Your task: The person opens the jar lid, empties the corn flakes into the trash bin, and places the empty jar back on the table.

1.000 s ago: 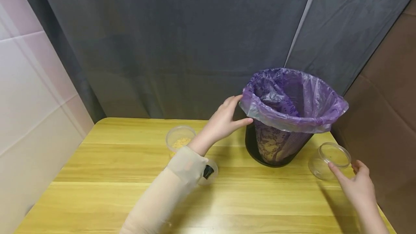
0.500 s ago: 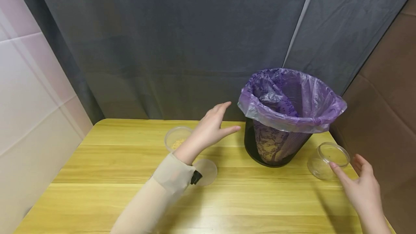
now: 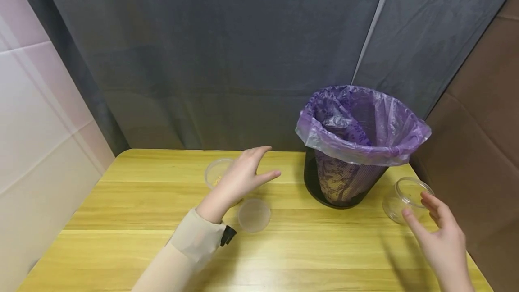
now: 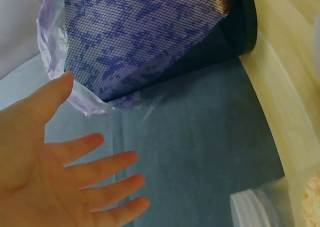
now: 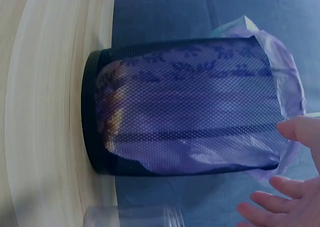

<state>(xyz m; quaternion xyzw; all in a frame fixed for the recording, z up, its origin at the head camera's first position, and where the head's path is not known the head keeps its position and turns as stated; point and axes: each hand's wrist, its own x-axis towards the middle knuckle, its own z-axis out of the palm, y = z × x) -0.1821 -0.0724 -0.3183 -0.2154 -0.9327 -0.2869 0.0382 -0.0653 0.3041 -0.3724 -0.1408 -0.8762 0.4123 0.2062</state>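
Note:
My left hand (image 3: 241, 175) hovers with fingers spread and nothing in them, overlapping a clear plastic jar (image 3: 212, 172) of small yellow bits in the head view. That jar's ribbed mouth (image 4: 250, 209) shows at the lower right in the left wrist view. Just below the hand, a round translucent lid (image 3: 254, 215) lies flat on the table. At the right, my right hand (image 3: 442, 238) is beside another clear jar (image 3: 393, 204), fingers apart and its fingertips overlapping the rim. A black mesh trash can (image 3: 344, 184) with a purple bag (image 3: 365, 150) folded over its rim stands between the hands.
The wooden table (image 3: 142, 211) ends at a grey curtain (image 3: 223, 57) behind. A white panel (image 3: 44, 102) borders the left side. A brown panel (image 3: 478, 116) rises close beside the right jar and hand.
My left hand has left the bag's rim and moved left and down towards the yellow-filled jar, uncovering the lid. The right hand's fingers have shifted left over the clear jar, which stays put.

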